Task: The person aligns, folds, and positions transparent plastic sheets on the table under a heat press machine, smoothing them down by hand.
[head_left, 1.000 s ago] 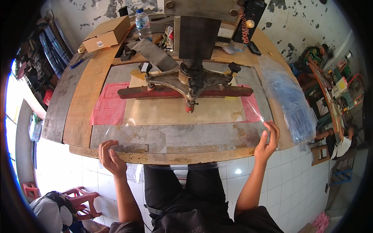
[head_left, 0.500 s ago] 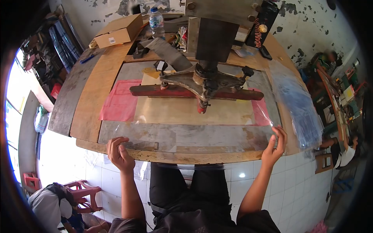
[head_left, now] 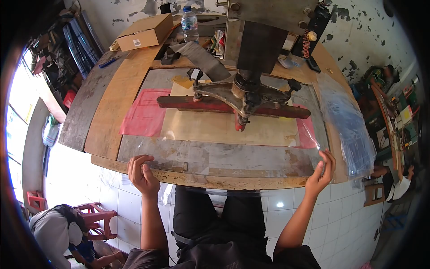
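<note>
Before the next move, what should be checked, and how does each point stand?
1. Bare left hand clear of the long, dull-red bar: ok, at the front edge of the brown wooden table.
2. Bare right hand clear of that bar: ok, near that edge.
3. Clear, glossy plastic film firmly gripped by both hands: cannot tell; too transparent.
4. Bar lifted off the flat, cream rectangular sheet: cannot tell from this angle.
5. Loose stack of bluish plastic sheets clear of the bar: ok, beyond its right end.
</note>
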Available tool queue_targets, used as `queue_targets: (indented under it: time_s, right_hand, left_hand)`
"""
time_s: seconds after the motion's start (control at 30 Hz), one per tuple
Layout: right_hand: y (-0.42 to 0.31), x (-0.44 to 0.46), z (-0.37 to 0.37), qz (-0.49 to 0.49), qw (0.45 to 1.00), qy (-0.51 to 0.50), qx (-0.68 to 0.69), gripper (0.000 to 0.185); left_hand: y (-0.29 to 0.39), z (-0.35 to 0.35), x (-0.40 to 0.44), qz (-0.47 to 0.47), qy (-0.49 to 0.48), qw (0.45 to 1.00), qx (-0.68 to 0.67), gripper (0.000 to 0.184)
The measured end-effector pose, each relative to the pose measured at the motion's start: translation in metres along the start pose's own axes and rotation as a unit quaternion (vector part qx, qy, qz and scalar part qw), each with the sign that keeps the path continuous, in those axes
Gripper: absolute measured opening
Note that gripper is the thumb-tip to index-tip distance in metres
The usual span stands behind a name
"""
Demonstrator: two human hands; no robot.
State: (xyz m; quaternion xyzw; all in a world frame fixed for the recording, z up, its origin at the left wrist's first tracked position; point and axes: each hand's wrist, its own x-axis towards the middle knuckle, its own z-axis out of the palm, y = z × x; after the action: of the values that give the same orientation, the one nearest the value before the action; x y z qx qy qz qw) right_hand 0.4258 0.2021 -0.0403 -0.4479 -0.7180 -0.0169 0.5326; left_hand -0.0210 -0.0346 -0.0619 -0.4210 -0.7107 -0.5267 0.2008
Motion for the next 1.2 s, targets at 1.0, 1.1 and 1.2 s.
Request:
queue_targets:
  time_s: [1.0, 1.1, 1.2]
  right_hand:
    - [0.0007, 0.0000, -0.0001, -0.010, 1.000, 0.003, -0.004, 0.042]
    - [-0.0012, 0.0003, -0.0002, -0.009, 1.000, 0.003, -0.007, 0.041]
    - [0.0008, -0.0004, 0.0004, -0.007, 1.000, 0.003, -0.007, 0.040]
  left_hand:
    - [-0.0004, -0.0001, 0.0016, 0.030, -0.002, 0.999, 0.012, 0.042]
    - [-0.0013, 0.0001, 0.0004, 0.015, 0.002, 1.000, -0.006, 0.037]
    - [0.0003, -0.0003, 0.0009, 0.016, 0.002, 1.000, -0.002, 0.036]
